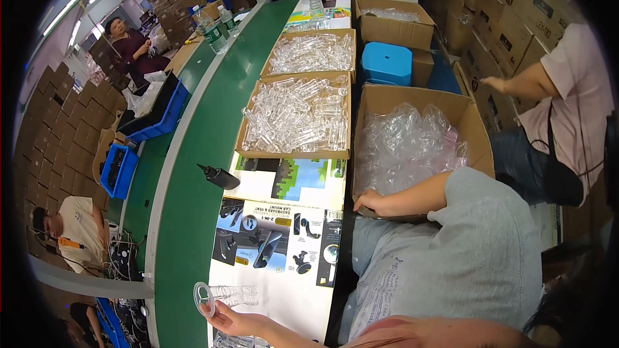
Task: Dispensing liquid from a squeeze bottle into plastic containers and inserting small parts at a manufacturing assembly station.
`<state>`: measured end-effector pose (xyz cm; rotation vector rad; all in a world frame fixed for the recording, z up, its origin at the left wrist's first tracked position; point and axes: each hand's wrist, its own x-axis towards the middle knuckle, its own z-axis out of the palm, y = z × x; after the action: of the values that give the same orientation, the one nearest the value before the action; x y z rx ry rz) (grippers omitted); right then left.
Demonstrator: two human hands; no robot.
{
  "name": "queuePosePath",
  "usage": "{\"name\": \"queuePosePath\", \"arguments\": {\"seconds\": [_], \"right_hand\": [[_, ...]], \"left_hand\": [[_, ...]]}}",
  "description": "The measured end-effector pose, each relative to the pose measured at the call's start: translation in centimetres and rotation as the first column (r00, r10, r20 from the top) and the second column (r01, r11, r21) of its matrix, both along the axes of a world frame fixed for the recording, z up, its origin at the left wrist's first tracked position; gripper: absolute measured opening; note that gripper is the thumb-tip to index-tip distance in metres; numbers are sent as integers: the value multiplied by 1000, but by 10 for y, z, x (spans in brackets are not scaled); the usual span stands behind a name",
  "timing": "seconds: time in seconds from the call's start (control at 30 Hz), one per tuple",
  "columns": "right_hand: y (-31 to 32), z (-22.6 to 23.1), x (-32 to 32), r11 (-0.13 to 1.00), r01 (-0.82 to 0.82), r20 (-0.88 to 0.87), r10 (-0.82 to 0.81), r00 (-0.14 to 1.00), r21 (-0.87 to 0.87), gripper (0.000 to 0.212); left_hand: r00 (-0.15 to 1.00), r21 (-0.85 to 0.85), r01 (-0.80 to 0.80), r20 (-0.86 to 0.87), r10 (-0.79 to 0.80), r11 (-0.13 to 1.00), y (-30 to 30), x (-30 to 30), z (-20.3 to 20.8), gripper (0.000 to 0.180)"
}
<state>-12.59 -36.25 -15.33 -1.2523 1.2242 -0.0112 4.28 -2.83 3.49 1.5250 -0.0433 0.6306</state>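
Observation:
My left hand (231, 319) pinches a clear plastic piece (240, 294) with a round ring-shaped flange at one end and a ribbed tubular body, held over the printed cardboard. More clear plastic parts (238, 340) lie below this hand, partly covered by it. My right hand (370, 202) is closed over the near rim of a large open cardboard box (474, 122); some of its fingers are hidden. Crumpled clear plastic bags (409, 148) fill that box. Beyond the printed sheets, two shallow cartons hold heaps of clear plastic tubes (296, 113).
A black nozzle bottle (218, 176) stands on the printed cardboard (277, 238). The green table (187, 200) runs alongside, with water bottles (211, 32) farther off. A blue plastic stool (387, 63) sits behind the box. At right a person (567, 103) reaches toward stacked cartons; others work across the table.

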Motion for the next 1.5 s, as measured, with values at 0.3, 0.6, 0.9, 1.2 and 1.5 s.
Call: {"name": "queuePosePath", "arguments": {"seconds": [0.3,0.6,0.9,1.2,1.5], "right_hand": [[0,-1,1,1000,-4,-16,4,1000,-19,35],[-2,1,1,999,-20,-24,19,1000,-41,35],[-4,-1,2,997,-49,-34,48,998,-58,34],[-6,-3,1,997,-50,-33,49,998,-54,38],[-3,9,1,996,-37,-31,35,999,-79,36]], "left_hand": [[1000,19,4,-19,-4,1000,2,2,-2,37],[999,35,11,36,-12,999,-5,-1,3,36],[1000,59,-28,5,27,998,2,4,-4,37],[1000,47,-6,22,5,999,0,-2,2,37],[999,95,-19,29,16,995,-3,-3,4,35]]}}
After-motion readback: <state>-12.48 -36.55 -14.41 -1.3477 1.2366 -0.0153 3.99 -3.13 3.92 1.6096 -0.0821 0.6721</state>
